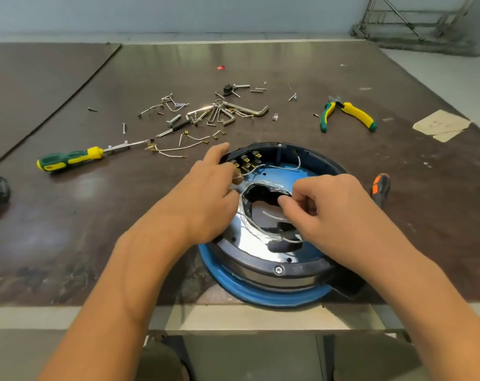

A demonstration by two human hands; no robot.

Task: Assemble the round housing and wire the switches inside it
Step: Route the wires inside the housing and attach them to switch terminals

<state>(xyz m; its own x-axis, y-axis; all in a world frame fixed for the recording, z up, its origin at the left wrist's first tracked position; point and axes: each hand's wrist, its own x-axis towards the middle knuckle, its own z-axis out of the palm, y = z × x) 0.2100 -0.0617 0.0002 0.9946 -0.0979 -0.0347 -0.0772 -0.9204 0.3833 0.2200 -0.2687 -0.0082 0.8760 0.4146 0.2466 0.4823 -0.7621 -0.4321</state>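
The round housing, blue-rimmed with a black wall and a chromed inner plate, lies at the table's near edge. A row of switches with brass terminals sits inside its far wall. My left hand rests on the housing's left side, fingers pinching a white wire at the leftmost switch terminals. Over the central opening, my right hand pinches another white wire that loops down across the chrome plate. A third white wire curls inside the far part of the housing.
A green-yellow screwdriver lies to the left, yellow-green pliers at the right. Loose screws, hex keys and spare wires are scattered beyond the housing. An orange-black tool handle lies right of the housing. Paper scraps at far right.
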